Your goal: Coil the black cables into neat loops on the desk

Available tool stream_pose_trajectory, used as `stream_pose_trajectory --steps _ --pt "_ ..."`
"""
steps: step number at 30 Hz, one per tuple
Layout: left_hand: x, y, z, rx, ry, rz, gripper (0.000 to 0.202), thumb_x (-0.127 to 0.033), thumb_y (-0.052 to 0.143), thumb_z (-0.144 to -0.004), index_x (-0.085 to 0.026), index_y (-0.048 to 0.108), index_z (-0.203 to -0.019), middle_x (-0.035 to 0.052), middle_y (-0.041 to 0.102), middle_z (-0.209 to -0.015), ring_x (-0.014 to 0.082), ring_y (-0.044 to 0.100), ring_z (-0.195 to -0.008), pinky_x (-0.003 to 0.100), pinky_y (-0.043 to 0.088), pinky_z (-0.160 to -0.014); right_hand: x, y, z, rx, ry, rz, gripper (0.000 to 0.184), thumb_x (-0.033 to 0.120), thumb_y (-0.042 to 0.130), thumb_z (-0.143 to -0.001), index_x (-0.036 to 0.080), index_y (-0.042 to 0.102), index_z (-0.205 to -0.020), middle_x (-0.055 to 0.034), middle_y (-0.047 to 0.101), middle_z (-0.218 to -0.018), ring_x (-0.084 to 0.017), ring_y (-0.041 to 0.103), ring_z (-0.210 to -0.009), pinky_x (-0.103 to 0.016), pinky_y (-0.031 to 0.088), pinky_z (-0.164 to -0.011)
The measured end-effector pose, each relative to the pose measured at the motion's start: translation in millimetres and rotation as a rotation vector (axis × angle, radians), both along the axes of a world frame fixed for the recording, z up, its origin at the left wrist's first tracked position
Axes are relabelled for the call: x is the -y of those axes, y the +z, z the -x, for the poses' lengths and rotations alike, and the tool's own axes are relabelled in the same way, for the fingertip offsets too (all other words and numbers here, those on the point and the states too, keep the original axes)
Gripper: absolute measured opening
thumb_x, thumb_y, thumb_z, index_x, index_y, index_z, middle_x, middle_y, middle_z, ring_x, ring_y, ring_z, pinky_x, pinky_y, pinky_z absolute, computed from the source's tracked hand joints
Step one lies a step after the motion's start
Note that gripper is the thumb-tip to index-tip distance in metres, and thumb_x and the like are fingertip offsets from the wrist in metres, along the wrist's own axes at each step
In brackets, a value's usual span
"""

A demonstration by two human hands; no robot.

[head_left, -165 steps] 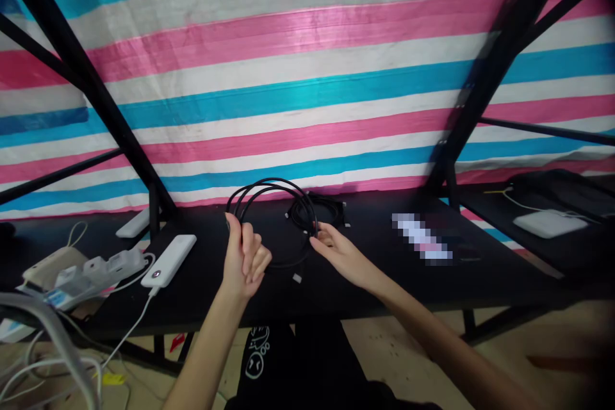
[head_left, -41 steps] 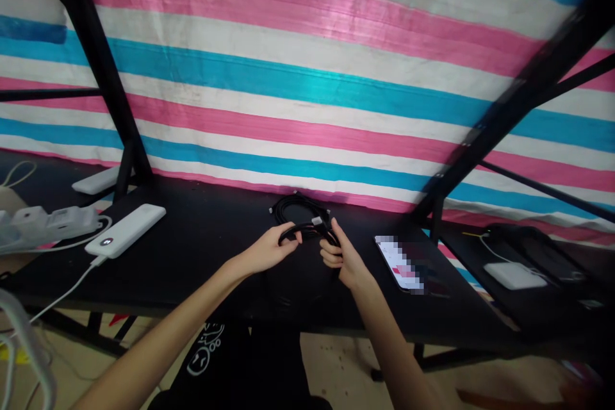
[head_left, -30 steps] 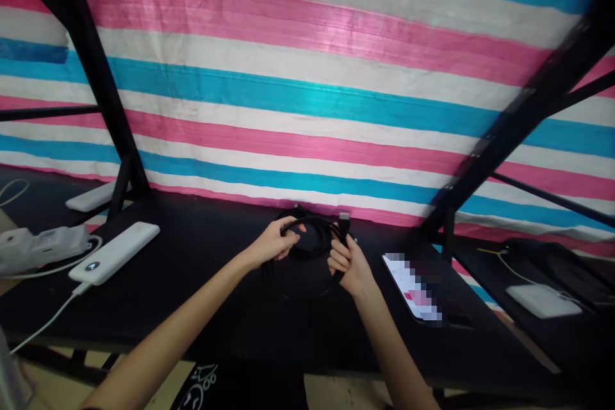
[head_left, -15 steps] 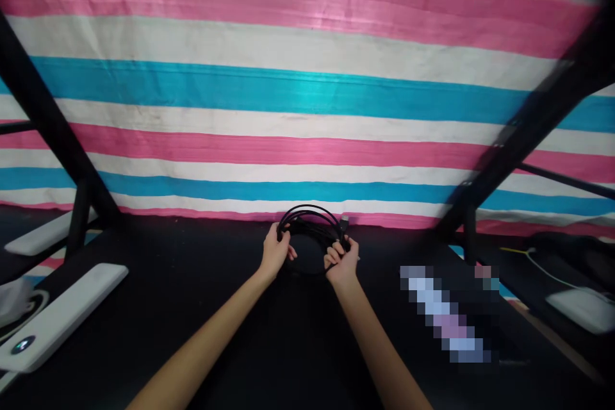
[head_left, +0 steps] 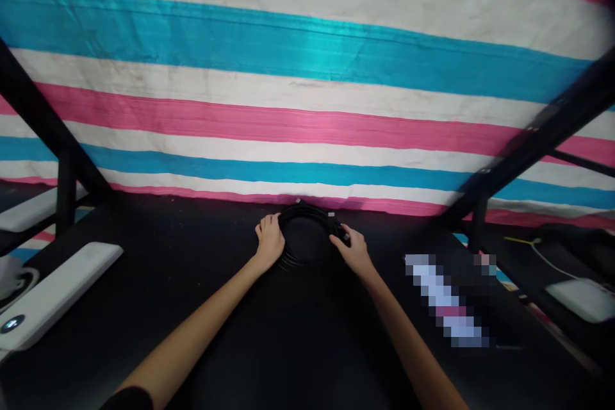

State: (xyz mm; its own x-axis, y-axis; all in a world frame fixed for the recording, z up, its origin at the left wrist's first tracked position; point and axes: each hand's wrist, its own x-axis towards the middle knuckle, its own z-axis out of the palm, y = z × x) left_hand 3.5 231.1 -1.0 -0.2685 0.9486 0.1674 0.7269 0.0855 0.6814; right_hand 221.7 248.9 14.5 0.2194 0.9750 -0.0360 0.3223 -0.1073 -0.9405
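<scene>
A coiled black cable [head_left: 310,211] lies on the black tabletop [head_left: 269,339], close to the striped sheet. Two metal-tipped plugs show on it, one at the coil's far side and a connector plug [head_left: 331,215] at its upper right. My left hand [head_left: 270,238] grips the coil's left side, fingers curled over the loops. On the right side, my right hand [head_left: 354,248] is closed around the cable near that plug, thumb pointing inward. Parts of the loops are hidden under both hands.
A long white device [head_left: 62,295] with a round display lies at left. A blurred-out screen-like object [head_left: 446,304] is at right, with a white box [head_left: 581,300] beyond it. Black frame bars [head_left: 538,134] slope up on both sides before the striped sheet [head_left: 307,122].
The coil has been lowered from a raised, tilted position to lie flat on the tabletop. My hands have turned palms down and spread slightly apart along its sides. The view has tipped downward.
</scene>
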Motion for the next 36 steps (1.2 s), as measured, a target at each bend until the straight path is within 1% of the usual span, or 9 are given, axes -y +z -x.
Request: stream_pose_trajectory --steps 3,6,11,16,21,25,30,33,36 --pt "-7.3 1.7 -5.2 -0.003 0.031 -0.016 0.056 -0.001 0.033 -0.078 -0.015 0.048 -0.131 0.0147 0.054 -0.124 0.0257 0.047 -0.118 0.041 0.035 -0.099 1.4 -2.7 2.7 0.137 0.051 -0.012 0.072 0.035 0.072 -0.057 0.011 0.056 -0.123 -0.0171 0.049 -0.132 -0.033 0.041 -0.127 -0.045 0.025 -0.109" --pt "-14.5 9.7 -9.9 -0.007 0.043 -0.054 0.063 0.003 0.032 -0.074 -0.015 0.049 -0.131 0.0137 0.055 -0.125 0.0238 0.049 -0.117 0.039 0.038 -0.098 -4.5 -1.1 -1.1 0.219 0.083 -0.012 0.065 0.034 0.070 -0.063 0.011 0.058 -0.122 -0.0156 0.055 -0.126 -0.032 0.049 -0.119 -0.044 0.035 -0.103" --pt "-21.8 19.6 -18.7 -0.074 -0.013 -0.152 0.064 0.004 0.032 -0.075 -0.020 0.049 -0.132 0.0072 0.050 -0.135 0.0192 0.041 -0.127 0.036 0.028 -0.108 -22.0 2.5 -12.4 0.244 0.124 0.051 0.048 0.031 0.068 -0.068 0.008 0.065 -0.111 -0.0139 0.069 -0.103 -0.026 0.064 -0.099 -0.035 0.050 -0.087" --pt "-17.2 6.1 -27.2 -0.152 -0.036 -0.089 0.056 -0.014 0.037 -0.084 -0.003 0.036 -0.139 0.0215 0.046 -0.137 0.0317 0.034 -0.133 0.045 0.024 -0.110 -27.0 1.2 -12.5 0.267 0.069 0.086 0.065 0.033 0.073 -0.065 0.007 0.057 -0.122 -0.0175 0.067 -0.108 -0.027 0.065 -0.100 -0.035 0.052 -0.084" --pt "-5.3 -2.1 -25.6 -0.207 -0.037 -0.051 0.066 -0.017 0.046 -0.079 -0.002 0.031 -0.141 0.0239 0.044 -0.138 0.0363 0.032 -0.133 0.047 0.022 -0.110 -20.3 4.7 -9.0 0.269 0.106 0.080 0.050 0.031 0.078 -0.059 0.011 0.069 -0.104 -0.0139 0.071 -0.098 -0.029 0.066 -0.096 -0.036 0.054 -0.084" --pt "10.1 -1.6 -0.6 -0.220 -0.023 -0.063 0.065 -0.017 0.046 -0.079 -0.003 0.032 -0.141 0.0229 0.047 -0.135 0.0358 0.035 -0.131 0.045 0.023 -0.109 -7.6 -0.3 8.1 0.211 0.176 0.046 0.052 0.035 0.078 -0.059 0.008 0.069 -0.103 -0.0145 0.072 -0.096 -0.029 0.067 -0.094 -0.038 0.055 -0.084" --pt "33.6 -3.8 51.7 -0.206 0.037 -0.086 0.058 -0.020 0.042 -0.084 -0.005 0.034 -0.140 0.0218 0.049 -0.134 0.0339 0.035 -0.132 0.047 0.021 -0.110 3.8 -18.3 54.7 0.102 0.288 -0.063 0.054 0.033 0.075 -0.065 0.010 0.065 -0.113 -0.0134 0.070 -0.104 -0.025 0.067 -0.098 -0.034 0.056 -0.083" --pt "50.0 -0.5 74.5 -0.182 0.045 -0.115 0.053 -0.029 0.037 -0.090 -0.007 0.036 -0.139 0.0185 0.047 -0.137 0.0271 0.036 -0.133 0.040 0.023 -0.111 6.7 -24.8 77.1 0.094 0.273 -0.136 0.054 0.034 0.074 -0.066 0.012 0.063 -0.115 -0.0141 0.067 -0.110 -0.026 0.066 -0.100 -0.036 0.055 -0.085" --pt "70.8 4.9 86.0 -0.158 0.075 -0.159 0.049 -0.030 0.033 -0.093 -0.013 0.036 -0.139 0.0120 0.042 -0.143 0.0211 0.030 -0.137 0.038 0.020 -0.113 12.5 -26.7 80.6 0.124 0.210 -0.209 0.047 0.036 0.068 -0.071 0.014 0.063 -0.113 -0.0142 0.064 -0.116 -0.025 0.064 -0.103 -0.037 0.053 -0.088"
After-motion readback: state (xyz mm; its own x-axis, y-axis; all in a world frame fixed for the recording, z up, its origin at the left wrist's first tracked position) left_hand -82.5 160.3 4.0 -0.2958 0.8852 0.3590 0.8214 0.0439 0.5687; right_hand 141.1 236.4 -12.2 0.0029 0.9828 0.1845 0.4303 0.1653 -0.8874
